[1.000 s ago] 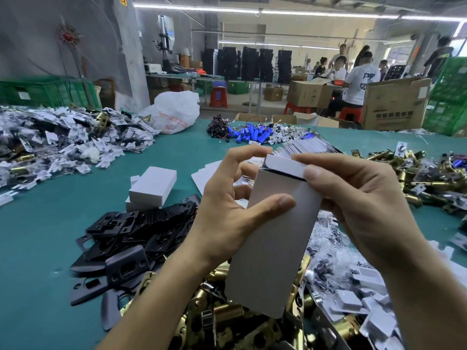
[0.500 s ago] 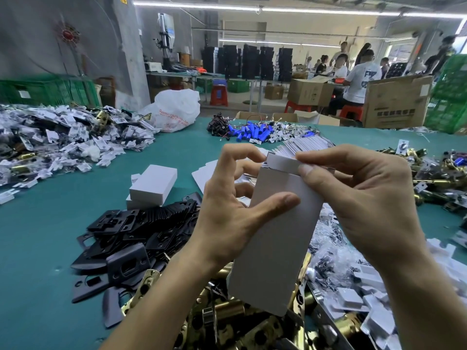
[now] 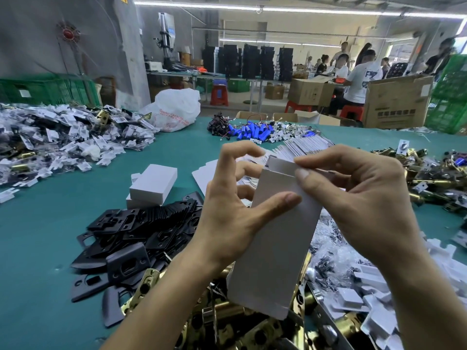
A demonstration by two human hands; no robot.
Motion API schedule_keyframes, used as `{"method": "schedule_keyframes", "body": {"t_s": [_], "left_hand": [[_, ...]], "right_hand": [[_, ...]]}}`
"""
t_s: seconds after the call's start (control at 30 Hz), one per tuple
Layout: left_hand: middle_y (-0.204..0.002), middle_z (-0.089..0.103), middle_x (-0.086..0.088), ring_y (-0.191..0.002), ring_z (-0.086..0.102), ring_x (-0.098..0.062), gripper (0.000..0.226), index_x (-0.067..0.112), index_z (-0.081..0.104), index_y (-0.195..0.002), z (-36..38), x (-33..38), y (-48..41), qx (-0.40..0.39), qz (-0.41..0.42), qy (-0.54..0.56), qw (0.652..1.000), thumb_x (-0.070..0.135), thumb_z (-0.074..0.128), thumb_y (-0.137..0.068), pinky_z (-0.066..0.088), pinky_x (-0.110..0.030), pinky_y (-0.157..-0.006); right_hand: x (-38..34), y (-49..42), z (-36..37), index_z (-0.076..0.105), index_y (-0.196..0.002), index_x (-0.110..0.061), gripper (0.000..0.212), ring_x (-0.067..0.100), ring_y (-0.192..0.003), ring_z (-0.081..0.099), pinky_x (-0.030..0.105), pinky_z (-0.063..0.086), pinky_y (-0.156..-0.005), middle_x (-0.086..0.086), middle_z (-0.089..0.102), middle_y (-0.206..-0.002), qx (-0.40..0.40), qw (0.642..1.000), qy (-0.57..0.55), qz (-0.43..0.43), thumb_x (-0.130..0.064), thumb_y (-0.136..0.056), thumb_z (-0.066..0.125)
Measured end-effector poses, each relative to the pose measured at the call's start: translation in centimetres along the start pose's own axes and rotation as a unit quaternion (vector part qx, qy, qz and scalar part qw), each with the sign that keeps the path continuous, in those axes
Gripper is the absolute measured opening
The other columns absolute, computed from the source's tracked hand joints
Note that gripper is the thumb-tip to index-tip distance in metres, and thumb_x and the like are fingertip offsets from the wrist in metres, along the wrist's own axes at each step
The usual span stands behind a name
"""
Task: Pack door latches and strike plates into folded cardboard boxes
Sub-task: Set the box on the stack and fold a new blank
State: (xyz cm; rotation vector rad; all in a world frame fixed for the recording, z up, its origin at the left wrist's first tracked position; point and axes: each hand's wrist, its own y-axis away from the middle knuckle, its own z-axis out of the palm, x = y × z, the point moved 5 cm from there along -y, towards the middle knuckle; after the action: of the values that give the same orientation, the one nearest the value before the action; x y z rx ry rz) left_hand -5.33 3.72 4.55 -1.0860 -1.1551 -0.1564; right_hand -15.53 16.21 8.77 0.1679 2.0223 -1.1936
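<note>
Up top, the flap (image 3: 281, 164) of the box (image 3: 275, 243) now stands nearly upright, where a second ago it lay folded over the mouth under the right forefinger. The right hand (image 3: 358, 198) pinches that flap between thumb and forefinger. The left hand (image 3: 227, 223) grips the box, thumb across the front and fingers behind, with its forefinger lifted clear and curled (it sat closer to the top edge before). The box hangs in the air, tilted, over the brass latches (image 3: 227, 324), with the black plates (image 3: 131, 231) to its left on the table (image 3: 50, 248). By my reading this end is not yet closed: either the mouth is being opened for filling, or the flap is being reset for a cleaner tuck. Whether anything is inside cannot be told.
</note>
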Motion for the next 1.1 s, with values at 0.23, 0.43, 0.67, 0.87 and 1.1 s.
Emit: {"method": "schedule_keyframes", "body": {"t_s": [0.23, 0.43, 0.67, 0.87, 1.1], "left_hand": [[-0.1, 0.064, -0.003, -0.073, 0.073, -0.027, 0.044, 0.047, 0.062, -0.112, 0.02, 0.11, -0.02, -0.003, 0.021, 0.029, 0.999, 0.026, 0.08, -0.077, 0.059, -0.036, -0.053], [-0.098, 0.066, -0.004, -0.071, 0.073, -0.027, 0.042, 0.048, 0.062, -0.109, -0.06, 0.03, -0.07, 0.006, 0.009, 0.014, 1.0, 0.033, 0.08, -0.074, 0.061, -0.039, -0.054], [-0.099, 0.069, 0.007, -0.069, 0.073, -0.021, 0.058, 0.053, 0.047, -0.107, -0.03, 0.12, 0.1, 0.017, 0.011, -0.046, 0.999, 0.041, 0.085, -0.065, 0.061, -0.04, -0.05], [-0.099, 0.069, 0.012, -0.069, 0.072, -0.02, 0.044, 0.049, 0.051, -0.095, -0.07, 0.28, 0.13, 0.027, 0.019, -0.07, 0.997, 0.048, 0.083, -0.065, 0.06, -0.038, -0.052], [-0.093, 0.072, 0.0, -0.068, 0.072, -0.028, 0.035, 0.046, 0.057, -0.096, -0.24, 0.39, 0.05, 0.042, 0.01, -0.02, 0.999, 0.04, 0.081, -0.071, 0.06, -0.04, -0.055]], "right_hand": [[0.09, -0.1, -0.35, 0.077, -0.094, -0.032, 0.022, 0.011, -0.087, 0.074, 0.027, 0.06, -0.077, -0.011, 0.077, -0.093, -0.054, 0.997, -0.051, 0.019, -0.016, -0.081, 0.069], [0.55, -0.07, -0.35, 0.078, -0.095, -0.028, 0.026, 0.021, -0.083, 0.075, 0.042, 0.062, -0.075, -0.007, 0.078, -0.091, -0.058, 0.995, -0.057, 0.054, -0.005, -0.086, 0.071], [0.31, 0.21, -0.25, 0.078, -0.088, -0.023, 0.018, 0.018, -0.067, 0.074, 0.045, 0.061, -0.061, -0.003, 0.076, -0.08, 0.007, 0.999, -0.017, 0.048, -0.006, -0.084, 0.075], [0.75, 0.26, -0.4, 0.077, -0.085, -0.023, 0.016, 0.014, -0.071, 0.074, 0.051, 0.06, -0.061, -0.004, 0.075, -0.082, 0.014, 0.998, 0.012, 0.065, -0.008, -0.085, 0.074], [0.62, 0.06, -0.49, 0.075, -0.087, -0.029, 0.013, 0.013, -0.081, 0.072, 0.055, 0.057, -0.065, -0.011, 0.075, -0.087, -0.026, 0.998, 0.028, 0.049, -0.021, -0.08, 0.068]]}}
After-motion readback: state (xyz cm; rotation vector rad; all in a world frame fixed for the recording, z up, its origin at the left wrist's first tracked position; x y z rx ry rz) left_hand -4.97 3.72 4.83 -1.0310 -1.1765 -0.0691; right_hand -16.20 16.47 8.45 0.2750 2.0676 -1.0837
